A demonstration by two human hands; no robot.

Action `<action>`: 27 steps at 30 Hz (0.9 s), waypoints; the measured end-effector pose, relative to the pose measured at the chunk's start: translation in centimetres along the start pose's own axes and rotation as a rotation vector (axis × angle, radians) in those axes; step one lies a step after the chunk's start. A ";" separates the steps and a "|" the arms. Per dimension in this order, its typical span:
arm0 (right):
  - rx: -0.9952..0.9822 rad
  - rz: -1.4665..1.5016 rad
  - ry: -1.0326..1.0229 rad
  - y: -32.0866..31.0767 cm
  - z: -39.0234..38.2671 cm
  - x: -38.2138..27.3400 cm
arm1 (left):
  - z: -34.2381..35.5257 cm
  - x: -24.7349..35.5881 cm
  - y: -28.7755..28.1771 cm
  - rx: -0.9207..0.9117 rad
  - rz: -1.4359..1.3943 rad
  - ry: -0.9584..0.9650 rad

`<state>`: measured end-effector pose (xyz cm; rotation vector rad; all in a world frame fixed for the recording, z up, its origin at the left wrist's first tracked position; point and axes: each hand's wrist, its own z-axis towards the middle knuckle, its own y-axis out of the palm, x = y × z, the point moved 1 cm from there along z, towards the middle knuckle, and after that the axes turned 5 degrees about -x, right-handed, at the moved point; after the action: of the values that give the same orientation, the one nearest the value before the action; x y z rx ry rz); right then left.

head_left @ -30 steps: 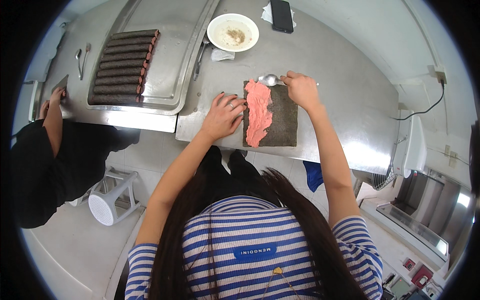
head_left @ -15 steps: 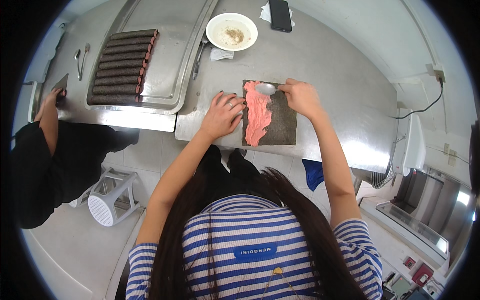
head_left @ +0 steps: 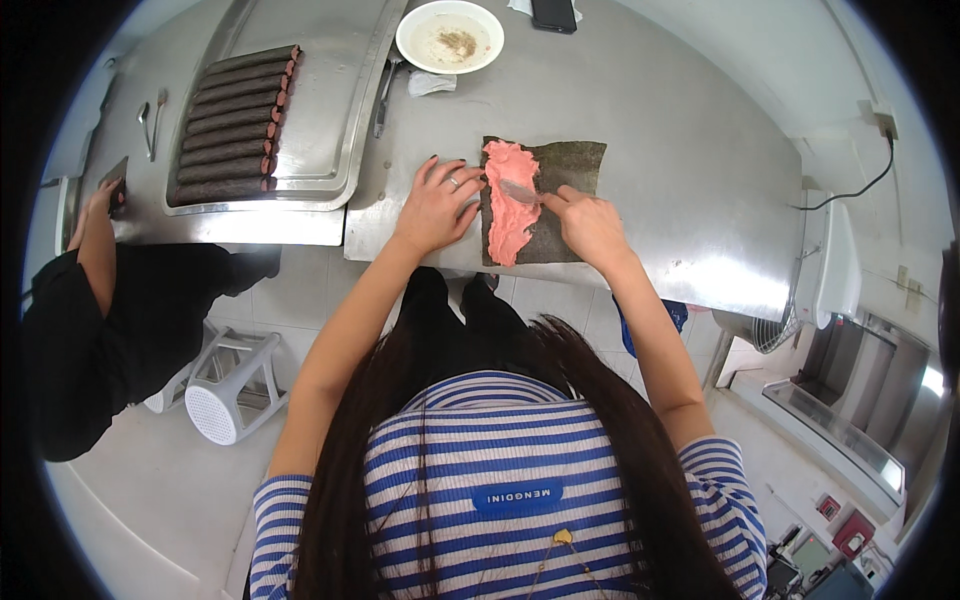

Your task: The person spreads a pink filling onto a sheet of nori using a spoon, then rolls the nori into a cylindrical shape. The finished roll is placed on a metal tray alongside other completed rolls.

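Note:
A dark seaweed sheet [head_left: 575,160] lies flat on the steel table in front of me. Pink paste [head_left: 510,225] covers its left part in a rough, uneven band from far edge to near edge. My right hand [head_left: 590,225] grips a metal spoon [head_left: 517,190], whose bowl rests on the paste about halfway along the band. Most of the spoon's handle is hidden in my fingers. My left hand [head_left: 440,205] lies with fingers spread on the table, its fingertips at the sheet's left edge. The hand wears a ring.
A white bowl [head_left: 405,45] of cloudy liquid stands beyond the sheet, beside a folded white tissue [head_left: 432,83] and another spoon [head_left: 385,105]. Left, a metal tray [head_left: 340,130] holds several seaweed rolls [head_left: 232,125]. A co-worker's hand [head_left: 105,200] holds a phone. Another phone [head_left: 553,14] lies far back.
My right hand has drawn the spoon toward me, from the far end of the paste to its middle. My left hand stays at the sheet's edge. The whole view has shifted slightly.

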<state>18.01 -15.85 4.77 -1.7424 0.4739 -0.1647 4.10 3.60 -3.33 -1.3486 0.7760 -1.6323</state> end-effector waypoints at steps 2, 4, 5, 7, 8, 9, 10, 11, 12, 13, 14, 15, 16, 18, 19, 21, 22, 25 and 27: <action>-0.008 -0.017 -0.003 0.2 -0.5 -0.2 | 0.0 0.0 0.1 0.015 0.021 0.004; -0.021 -0.054 -0.008 0.3 -0.9 -0.5 | 0.0 0.0 0.0 0.013 0.025 0.004; -0.004 -0.054 -0.023 0.5 -1.1 -0.6 | 0.0 0.0 0.0 0.013 0.027 0.004; 0.030 -0.057 -0.054 0.7 -1.6 -0.9 | 0.0 0.0 0.0 0.020 0.023 0.009; 0.031 -0.059 -0.057 0.7 -1.9 -1.1 | 0.0 0.0 0.0 0.023 0.020 0.012; 0.032 -0.061 -0.060 0.7 -2.1 -1.3 | 0.0 0.1 0.0 0.026 0.024 0.013; 0.034 -0.063 -0.063 0.8 -2.3 -1.4 | 0.0 0.1 0.0 0.029 0.027 0.014; 0.049 -0.072 -0.075 0.9 -2.6 -1.5 | 0.0 0.1 -0.1 0.032 0.030 0.016; 0.063 -0.081 -0.087 1.1 -2.8 -1.5 | 0.1 0.1 0.0 0.026 0.036 0.015; 0.078 -0.091 -0.099 1.2 -3.1 -1.6 | 0.1 0.1 0.0 0.021 0.041 0.015; 0.076 -0.090 -0.108 1.2 -3.4 -1.7 | 0.1 0.2 0.0 0.015 0.046 0.016; 0.075 -0.090 -0.119 1.1 -3.6 -1.9 | 0.0 0.1 0.0 0.012 0.051 0.012; 0.074 -0.090 -0.131 0.9 -3.9 -2.0 | 0.0 0.1 0.0 0.009 0.056 0.008; 0.104 -0.055 -0.171 0.6 -4.6 -1.9 | 0.0 0.0 0.1 0.001 0.055 0.000; 0.121 -0.037 -0.192 0.3 -4.9 -1.6 | 0.0 0.0 0.1 -0.003 0.049 -0.004; 0.146 0.035 -0.163 -0.5 -5.4 -0.8 | 0.0 0.1 0.1 -0.014 0.037 -0.016; 0.158 0.072 -0.149 -0.9 -5.5 -0.4 | 0.1 0.1 0.1 -0.021 0.032 -0.023; 0.234 0.121 -0.115 -1.4 -4.7 0.9 | 0.3 0.1 0.0 -0.035 0.008 -0.055; 0.244 0.086 -0.096 -1.4 -3.4 1.5 | 0.4 0.1 -0.1 -0.030 -0.017 -0.082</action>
<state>18.46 -19.27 6.66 -1.4811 0.4387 -0.0738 4.48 3.56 -3.13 -1.4372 0.7450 -1.5741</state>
